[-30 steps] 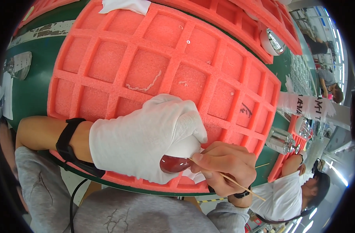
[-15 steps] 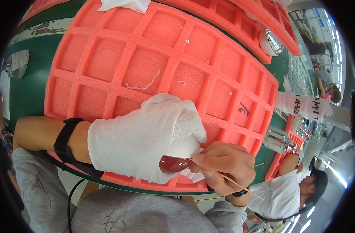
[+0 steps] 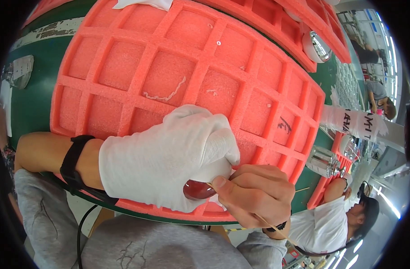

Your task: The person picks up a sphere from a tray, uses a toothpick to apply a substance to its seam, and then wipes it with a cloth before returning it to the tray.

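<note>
My left hand (image 3: 164, 157), in a white glove, is closed around a rounded piece with a glossy dark red surface (image 3: 198, 190). A smooth white part (image 3: 214, 172) shows beside the red, under the gloved fingers; whether it belongs to the same piece I cannot tell. My bare right hand (image 3: 261, 193) pinches a thin wooden stick (image 3: 270, 225) between thumb and fingers. The stick's tip meets the edge of the red surface, and its other end points down to the right. Both hands are over the near edge of a pink foam tray (image 3: 191, 67) with square compartments.
Bits of white debris lie in the tray, and a white cloth (image 3: 144, 3) hangs over its far edge. More foam trays (image 3: 258, 15) with a silvery dome (image 3: 319, 47) stand beyond. Right are a clear silvery jar-like piece (image 3: 322, 161), a taped post (image 3: 348, 121) and a seated person (image 3: 326, 224).
My right hand has shifted slightly left with the stick, whose tip now sits further left along the red surface. The stick's rear end slants more steeply down. My left hand keeps its grip.
</note>
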Motion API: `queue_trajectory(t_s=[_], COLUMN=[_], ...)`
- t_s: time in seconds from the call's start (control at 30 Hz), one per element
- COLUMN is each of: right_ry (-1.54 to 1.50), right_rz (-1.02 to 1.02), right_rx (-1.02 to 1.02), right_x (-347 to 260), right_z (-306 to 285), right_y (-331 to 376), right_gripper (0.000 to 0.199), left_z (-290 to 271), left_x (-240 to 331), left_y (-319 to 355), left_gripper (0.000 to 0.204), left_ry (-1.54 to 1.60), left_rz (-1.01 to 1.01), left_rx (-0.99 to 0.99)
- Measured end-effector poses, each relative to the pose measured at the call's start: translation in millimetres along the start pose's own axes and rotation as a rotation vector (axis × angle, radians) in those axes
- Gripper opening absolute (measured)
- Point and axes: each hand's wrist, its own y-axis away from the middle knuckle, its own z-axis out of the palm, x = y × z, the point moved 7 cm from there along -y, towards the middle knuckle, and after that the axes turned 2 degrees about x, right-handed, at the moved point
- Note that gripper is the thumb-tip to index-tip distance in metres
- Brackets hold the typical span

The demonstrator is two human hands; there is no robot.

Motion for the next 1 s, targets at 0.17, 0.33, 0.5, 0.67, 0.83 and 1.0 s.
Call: queue_trajectory(t_s=[0.17, 0.33, 0.5, 0.67, 0.83, 1.0], right_ry=[-0.25, -0.263, -0.094, -0.015, -0.34, -0.23], right_rz=[0.106, 0.135, 0.069, 0.017, 0.117, 0.095], right_rx=[0.0, 0.118, 0.024, -0.036, 0.083, 0.07], right_x=[15.6, 14.9, 6.5, 2.1, 18.9, 13.3], right_z=[-3.4, -3.0, -1.9, -0.4, -2.8, -3.5], right_y=[3.8, 13.2, 7.3, 1.7, 8.8, 9.3], right_gripper=[0.013, 0.015, 0.015, 0.015, 0.019, 0.021], left_z=[-0.1, 3.9, 1.9, -1.2, 2.0, -0.1], left_x=[-1.5, -5.2, -5.4, -2.4, 0.7, -1.8], left_y=[-0.5, 0.7, 1.8, 0.4, -2.7, -3.9], left_gripper=[0.047, 0.046, 0.046, 0.044, 0.038, 0.029], left_ry=[0.008, 0.103, 0.109, 0.065, 0.05, 0.123], left_rz=[-0.003, -0.053, -0.031, -0.01, -0.02, -0.072], left_rx=[-0.003, -0.009, 0.038, 0.061, -0.002, 0.073])
